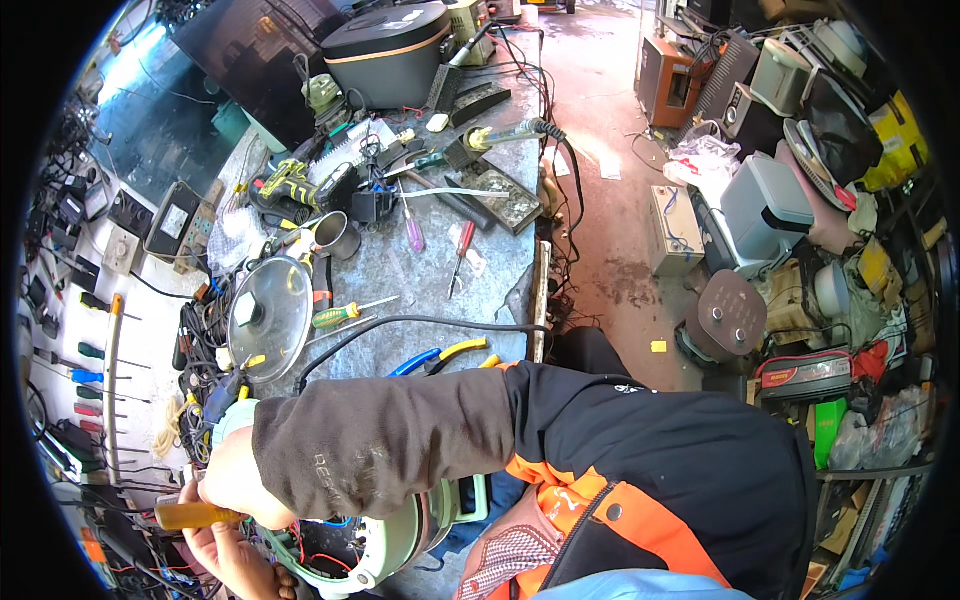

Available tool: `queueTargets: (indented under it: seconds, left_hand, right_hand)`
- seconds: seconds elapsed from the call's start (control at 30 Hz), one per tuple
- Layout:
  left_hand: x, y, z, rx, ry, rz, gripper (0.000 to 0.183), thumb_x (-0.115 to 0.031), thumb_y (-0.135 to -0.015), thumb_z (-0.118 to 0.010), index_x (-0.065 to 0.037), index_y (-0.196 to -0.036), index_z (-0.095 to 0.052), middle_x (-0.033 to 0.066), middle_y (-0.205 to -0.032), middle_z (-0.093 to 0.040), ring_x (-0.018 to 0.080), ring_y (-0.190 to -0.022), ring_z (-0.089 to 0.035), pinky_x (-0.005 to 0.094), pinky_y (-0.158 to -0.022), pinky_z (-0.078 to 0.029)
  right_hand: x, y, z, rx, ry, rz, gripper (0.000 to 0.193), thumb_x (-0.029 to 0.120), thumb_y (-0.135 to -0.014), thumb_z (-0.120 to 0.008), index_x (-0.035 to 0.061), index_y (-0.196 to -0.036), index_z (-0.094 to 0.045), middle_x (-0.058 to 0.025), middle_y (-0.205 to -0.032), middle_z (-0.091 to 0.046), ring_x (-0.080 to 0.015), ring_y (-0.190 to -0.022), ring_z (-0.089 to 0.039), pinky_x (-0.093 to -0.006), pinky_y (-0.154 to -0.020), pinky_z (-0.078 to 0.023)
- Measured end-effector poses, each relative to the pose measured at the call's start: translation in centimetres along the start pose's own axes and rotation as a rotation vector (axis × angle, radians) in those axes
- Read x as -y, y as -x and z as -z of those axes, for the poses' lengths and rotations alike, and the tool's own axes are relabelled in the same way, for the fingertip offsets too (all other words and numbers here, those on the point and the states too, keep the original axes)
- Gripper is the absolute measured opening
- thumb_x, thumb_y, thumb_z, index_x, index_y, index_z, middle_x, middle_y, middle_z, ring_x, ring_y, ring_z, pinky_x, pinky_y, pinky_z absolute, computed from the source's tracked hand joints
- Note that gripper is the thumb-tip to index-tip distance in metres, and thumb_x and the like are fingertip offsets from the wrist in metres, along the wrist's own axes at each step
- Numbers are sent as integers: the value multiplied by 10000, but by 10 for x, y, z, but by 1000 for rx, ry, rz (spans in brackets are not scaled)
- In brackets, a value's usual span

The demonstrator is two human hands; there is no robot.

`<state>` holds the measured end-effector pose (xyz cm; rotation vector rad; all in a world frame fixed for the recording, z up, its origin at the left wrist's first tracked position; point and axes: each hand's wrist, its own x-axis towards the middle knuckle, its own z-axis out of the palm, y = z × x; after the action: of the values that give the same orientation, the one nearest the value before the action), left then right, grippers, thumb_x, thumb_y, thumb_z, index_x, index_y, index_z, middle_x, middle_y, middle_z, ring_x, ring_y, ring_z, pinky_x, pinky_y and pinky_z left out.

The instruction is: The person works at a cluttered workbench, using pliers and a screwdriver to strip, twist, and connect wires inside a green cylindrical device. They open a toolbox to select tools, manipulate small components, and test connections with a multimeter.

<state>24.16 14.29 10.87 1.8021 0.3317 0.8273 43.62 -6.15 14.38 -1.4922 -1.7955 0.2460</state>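
My right arm reaches across to the left, and my right hand (238, 478) is closed around an amber-handled screwdriver (198, 515), whose shaft is hidden. Just below it, my left hand (235, 560) has its fingers curled beside the rim of a round, pale green appliance (385, 552); what they grip is hidden. Red and blue wires (325, 560) show inside the open appliance, partly covered by my right sleeve. Beyond the arm, a glass lid (270, 318) leans among cables.
On the worn bench lie a green-and-yellow screwdriver (337, 316), a red-handled one (463, 245), a purple-handled one (413, 232), blue-and-yellow pliers (430, 360), a metal cup (337, 236) and a cordless drill (290, 190). A black cable (420, 319) crosses it. Appliances crowd the floor at right.
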Motion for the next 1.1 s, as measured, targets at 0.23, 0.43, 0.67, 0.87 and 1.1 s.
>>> queueTargets:
  seconds: [0.23, 0.43, 0.67, 0.87, 1.1]
  left_hand:
    - [42, -12, 4, 107, -113, 178, 440, -11, -1028, -733, 17, -1436, -570, 145, -1379, -699, 200, -1205, -676, 358, -1101, -494]
    - [38, -6, -1, 300, -226, 211, 470, 13, -944, -831, 1, -1353, -600, 112, -1271, -722, 176, -1140, -669, 326, -1051, -505]
    - [18, -5, -19, 416, -382, 246, 317, -6, -973, -811, 29, -1244, -651, 93, -1170, -745, 151, -1040, -672, 307, -976, -530]
    - [2, 10, -24, 481, -300, 166, 238, -23, -1056, -681, 56, -1281, -678, 132, -1241, -749, 196, -1120, -693, 318, -1020, -534]
    - [-19, -2, -56, 656, -502, -39, 184, -66, -903, -784, 19, -1058, -733, 113, -1021, -704, 236, -904, -669, 390, -833, -527]
  right_hand:
    - [-19, -5, -10, -52, 57, -13, 324, 183, -789, -727, -7, -1045, -787, -237, -939, -787, -430, -946, -773, -489, -831, -614]
    - [-18, -4, -11, -140, 44, 31, 315, 231, -789, -740, 10, -1011, -768, -235, -909, -776, -430, -922, -775, -517, -817, -617]
    - [-21, -5, -6, -96, 84, 7, 341, 240, -794, -740, -25, -1002, -788, -257, -936, -777, -441, -939, -769, -491, -841, -616]
    - [-20, -19, -25, -195, 94, 61, 301, 263, -791, -751, -8, -917, -789, -242, -904, -774, -432, -893, -770, -479, -819, -625]
    - [-15, 8, 12, -120, 5, 12, 435, 148, -765, -769, -24, -1160, -714, -251, -963, -759, -380, -971, -781, -437, -817, -616]
